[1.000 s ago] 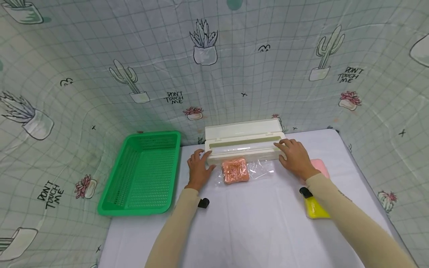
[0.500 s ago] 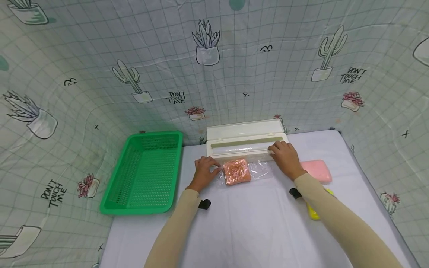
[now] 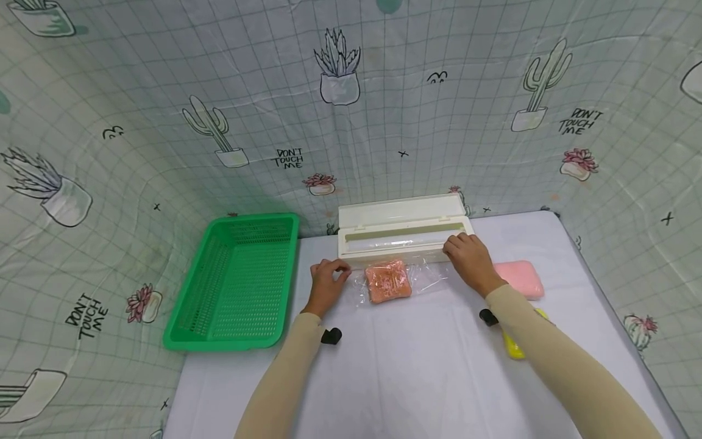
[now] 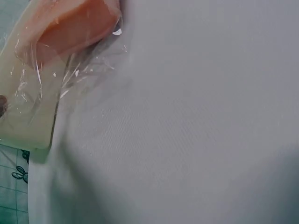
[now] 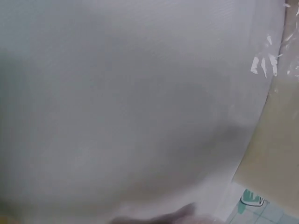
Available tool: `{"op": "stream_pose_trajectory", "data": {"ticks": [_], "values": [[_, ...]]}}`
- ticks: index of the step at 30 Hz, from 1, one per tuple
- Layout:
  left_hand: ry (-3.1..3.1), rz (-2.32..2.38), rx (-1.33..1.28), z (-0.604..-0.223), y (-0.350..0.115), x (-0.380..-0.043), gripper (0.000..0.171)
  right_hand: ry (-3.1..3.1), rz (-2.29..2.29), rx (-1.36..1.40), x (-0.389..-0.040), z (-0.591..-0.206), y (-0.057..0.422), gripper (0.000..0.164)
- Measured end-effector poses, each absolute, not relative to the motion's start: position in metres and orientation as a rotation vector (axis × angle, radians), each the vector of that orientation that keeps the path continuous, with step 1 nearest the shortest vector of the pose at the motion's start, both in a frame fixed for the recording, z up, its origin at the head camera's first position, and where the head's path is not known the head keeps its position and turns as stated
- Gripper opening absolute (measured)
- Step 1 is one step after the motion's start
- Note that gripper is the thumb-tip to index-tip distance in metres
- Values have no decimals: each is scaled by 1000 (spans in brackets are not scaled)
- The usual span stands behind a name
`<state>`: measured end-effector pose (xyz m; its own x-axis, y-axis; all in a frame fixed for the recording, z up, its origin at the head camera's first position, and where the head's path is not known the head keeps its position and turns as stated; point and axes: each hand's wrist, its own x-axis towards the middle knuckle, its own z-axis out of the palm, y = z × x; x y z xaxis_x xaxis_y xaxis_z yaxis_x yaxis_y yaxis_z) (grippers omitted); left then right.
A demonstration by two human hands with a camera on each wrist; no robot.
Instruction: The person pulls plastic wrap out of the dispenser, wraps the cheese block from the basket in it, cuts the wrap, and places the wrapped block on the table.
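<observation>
An orange, toast-shaped block (image 3: 388, 281) lies under clear cling film (image 3: 428, 278) in front of the white cling film dispenser (image 3: 403, 257). The dispenser's lid (image 3: 400, 210) is raised, showing the film roll (image 3: 403, 241) inside. At the film's left end, my left hand (image 3: 326, 286) pinches its edge between thumb and forefinger. My right hand (image 3: 470, 262) pinches the film's right end, close at the dispenser's front right corner. In the left wrist view, film (image 4: 32, 88) stretches from the orange block (image 4: 79, 28) toward a fingertip (image 4: 3, 105).
A green plastic basket (image 3: 282, 305) stands at the left of the white-covered table (image 3: 406, 378). A pink block (image 3: 521, 279) lies right of my right hand. A yellow block (image 3: 513, 346), partly hidden by the sleeve, is nearer. Printed cloth (image 3: 384, 122) hangs behind.
Both hands have come off the dispenser's ends to the film's edge. The right hand first moved left, then slightly back right; the left hand drew in toward the film, then slightly outward.
</observation>
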<state>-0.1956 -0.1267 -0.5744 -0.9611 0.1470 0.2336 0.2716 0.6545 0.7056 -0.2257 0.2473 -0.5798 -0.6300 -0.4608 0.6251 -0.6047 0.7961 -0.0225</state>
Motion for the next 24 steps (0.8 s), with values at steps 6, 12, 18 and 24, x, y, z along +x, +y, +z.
{"op": "stream_pose_trajectory", "data": {"ticks": [6, 12, 18, 24], "values": [[-2729, -987, -435, -585, -138, -195, 6, -2401, 223, 902, -217, -579, 256, 18], [-2746, -568, -591, -591, -143, -195, 4, -2408, 123, 1027, -213, -577, 259, 21], [-2749, -222, -649, -588, -140, -192, 6, -2523, -35, 1125, -212, -581, 255, 17], [-2809, -82, -659, -585, -138, -189, 9, -2570, -144, 1183, -209, -583, 248, 20]]}}
